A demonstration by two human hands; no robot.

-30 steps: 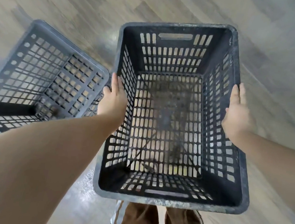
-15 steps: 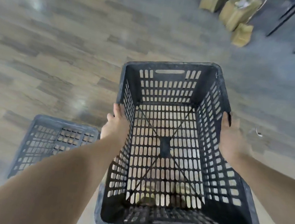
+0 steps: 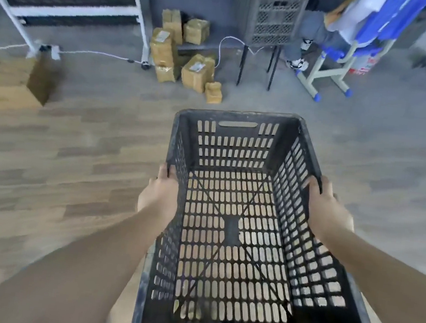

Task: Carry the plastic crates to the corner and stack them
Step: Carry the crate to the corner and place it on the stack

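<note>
Far left, a brown cardboard box (image 3: 15,78) sits on the wood-look plank floor (image 3: 58,169), with a white metal-framed shelf rack (image 3: 65,3) behind it and a white cable (image 3: 99,54) trailing along the floor. Just right of the rack's leg is a huddle of tan taped cardboard parcels (image 3: 184,56).

My left hand (image 3: 158,197) comes next. Its fingers (image 3: 165,173) are clenched over the left rim of the black slotted plastic crate (image 3: 238,231), thumb side up, curled onto the top edge. The crate is empty and hangs in the air in front of me, its long axis pointing away and its floor showing the planks through the slots. My right hand (image 3: 327,213) mirrors the left, its fingers hooked over the right rim and gripping it tight.

Beyond the crate, against the grey back wall, a grey perforated plastic crate (image 3: 272,21) stands on a thin black-legged stand (image 3: 257,64). To the right of that is a blue and white frame chair (image 3: 353,57) with someone's legs and trainers beside it; the far right edge is too blurred to read.

As I judge it, I am in the carrying leg for this crate: it is lifted and facing the room's far side, but not yet set down or stacked. I cannot tell which corner is meant, nor whether any stack has begun there. No other crate waiting to be fetched is in view.
</note>
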